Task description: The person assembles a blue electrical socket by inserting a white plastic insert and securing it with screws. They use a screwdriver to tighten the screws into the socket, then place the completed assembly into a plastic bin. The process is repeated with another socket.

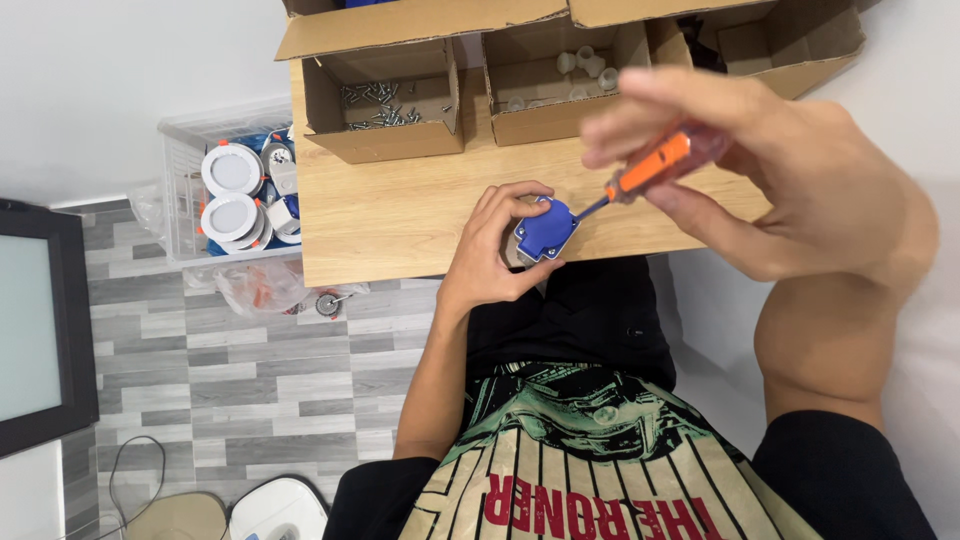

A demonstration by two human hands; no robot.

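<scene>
- Small blue plastic square part (546, 228), with rounded corners and little holes, held at the near edge of the light wooden table top (400, 215), just above the lap in black trousers.
- Gripped by the left hand (497, 255): fingers curled narrow around the left and the lower side of the blue part, thumb under it, face of the part turned up and a bit to the right.
- Touched at the upper right corner by the thin metal shaft of the screwdriver with orange and clear handle (655, 165); tip on the part or just inside 1 of its holes, too small to tell which.
- Long axis of the screwdriver slanted, from the blue part at lower left up to the handle at upper right; so the tool lies to the right and farther from the body than the part.
- Handle closed inside the fingers of the right hand (770, 170), blurred, fingers wrapped narrow on the handle; right hand higher and closer to the camera than the left hand.
- Left hand the 1 nearer to the blue part, in fact in contact; right hand apart from it, joined only by the shaft.
- Behind, on the far side of the table: open brown cardboard box with small metal screws (385, 105), and beside it, to the right, open brown cardboard box with small white plastic pieces (560, 75).
- At the left, down on the grey plank floor (250, 380): clear plastic crate with round white lamp fittings (235, 190), well apart from both hands.
</scene>
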